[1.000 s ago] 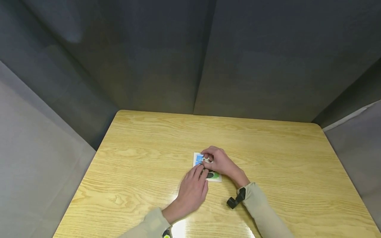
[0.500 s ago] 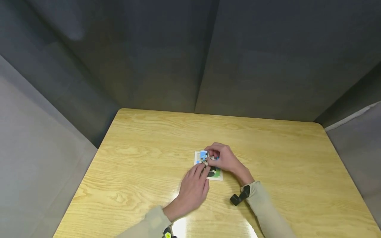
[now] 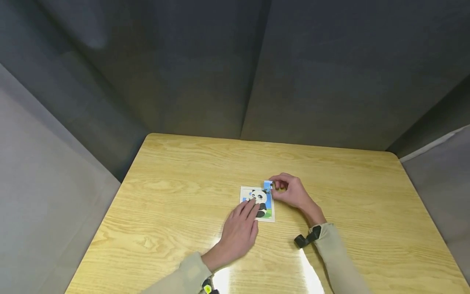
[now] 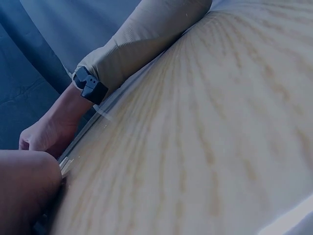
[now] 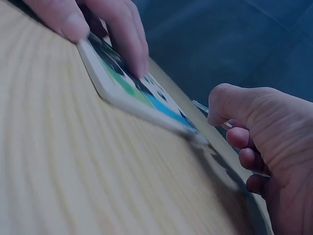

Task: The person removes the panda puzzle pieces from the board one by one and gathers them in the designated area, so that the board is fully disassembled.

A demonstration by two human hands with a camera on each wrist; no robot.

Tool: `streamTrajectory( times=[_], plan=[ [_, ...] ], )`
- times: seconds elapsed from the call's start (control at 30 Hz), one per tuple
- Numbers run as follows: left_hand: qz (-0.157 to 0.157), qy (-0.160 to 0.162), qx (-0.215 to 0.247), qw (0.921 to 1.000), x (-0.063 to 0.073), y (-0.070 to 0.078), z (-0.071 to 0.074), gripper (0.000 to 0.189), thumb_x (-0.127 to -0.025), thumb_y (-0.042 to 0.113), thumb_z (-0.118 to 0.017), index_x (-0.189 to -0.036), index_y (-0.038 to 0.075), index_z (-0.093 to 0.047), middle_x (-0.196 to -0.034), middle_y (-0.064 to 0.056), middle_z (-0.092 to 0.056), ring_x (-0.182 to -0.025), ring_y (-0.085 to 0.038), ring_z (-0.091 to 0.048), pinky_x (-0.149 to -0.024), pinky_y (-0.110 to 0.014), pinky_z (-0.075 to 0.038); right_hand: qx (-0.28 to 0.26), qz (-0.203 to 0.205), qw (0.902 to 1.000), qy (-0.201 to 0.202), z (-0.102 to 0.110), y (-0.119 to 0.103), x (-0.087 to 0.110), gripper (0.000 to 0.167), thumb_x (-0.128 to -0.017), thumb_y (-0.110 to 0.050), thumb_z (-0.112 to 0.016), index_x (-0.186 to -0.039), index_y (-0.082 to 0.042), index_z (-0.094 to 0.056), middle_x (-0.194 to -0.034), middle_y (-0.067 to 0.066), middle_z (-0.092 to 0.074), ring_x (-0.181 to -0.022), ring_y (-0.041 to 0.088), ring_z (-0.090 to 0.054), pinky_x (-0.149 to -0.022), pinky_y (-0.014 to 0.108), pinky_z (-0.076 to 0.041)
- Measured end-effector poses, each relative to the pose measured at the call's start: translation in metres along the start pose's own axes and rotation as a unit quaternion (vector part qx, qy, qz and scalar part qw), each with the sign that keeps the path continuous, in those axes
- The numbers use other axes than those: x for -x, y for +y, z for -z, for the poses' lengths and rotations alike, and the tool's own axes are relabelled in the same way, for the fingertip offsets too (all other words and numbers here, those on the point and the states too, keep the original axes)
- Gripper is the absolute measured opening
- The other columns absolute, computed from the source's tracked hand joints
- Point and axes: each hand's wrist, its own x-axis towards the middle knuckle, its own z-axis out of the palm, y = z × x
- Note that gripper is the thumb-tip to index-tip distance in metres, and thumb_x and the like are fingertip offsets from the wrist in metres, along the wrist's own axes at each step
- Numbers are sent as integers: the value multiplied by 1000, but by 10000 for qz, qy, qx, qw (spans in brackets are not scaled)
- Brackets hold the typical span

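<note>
A panda jigsaw puzzle (image 3: 260, 196) in a white frame (image 5: 142, 113) lies flat near the middle of the table. Its upper left corner shows a pale bare spot. My left hand (image 3: 239, 232) rests with fairly straight fingers on the lower left part of the picture. Between thumb and fingers, my right hand (image 3: 293, 193) pinches a blue puzzle piece (image 3: 268, 185) above the puzzle's upper right corner. In the right wrist view only a thin edge of that puzzle piece (image 5: 200, 106) shows beside the thumb. The left wrist view leaves the puzzle mostly hidden behind the left hand (image 4: 27, 191).
The wood-grain table (image 3: 176, 175) extends around the puzzle on all sides. Dark curtains (image 3: 198, 81) hang behind its far edge, and grey panels (image 3: 44, 196) stand at the sides. A black wrist camera (image 3: 306, 237) sits on the right wrist.
My right hand has lifted the blue piece from the puzzle's upper left area and carried it right, uncovering the panda's face. The left hand has stayed nearly still.
</note>
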Motion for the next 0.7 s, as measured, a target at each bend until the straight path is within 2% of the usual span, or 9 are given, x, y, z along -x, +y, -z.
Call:
streamTrajectory(
  times=[0.13,0.37,0.7],
  plan=[
    [-92,66,-56,9999,-2,-1,0,50,-107,27,-45,-154,10,-51,-164,-7,-43,-147,-30,-42,-119,-42,-38,51,-195,9998,42,10,11,-2,30,-76,3,-80,-105,-4,-77,-79,8,-62,-73,21,-56,-63,21,-44],
    [-29,-77,-66,9999,-1,-1,-2,50,-108,29,-44,-155,12,-50,-164,-6,-43,-147,-29,-42,-118,-42,-40,298,-302,9991,96,23,29,-5,30,-76,3,-78,-105,-1,-77,-80,9,-62,-74,22,-55,-64,19,-42],
    [-88,105,-12,9999,-3,0,-4,49,-108,27,-44,-154,10,-51,-161,-7,-46,-146,-29,-44,-117,-42,-41,721,-288,9968,192,40,45,-7,26,-77,2,-78,-103,-2,-77,-79,10,-61,-79,23,-49,-69,21,-37]
  ],
)
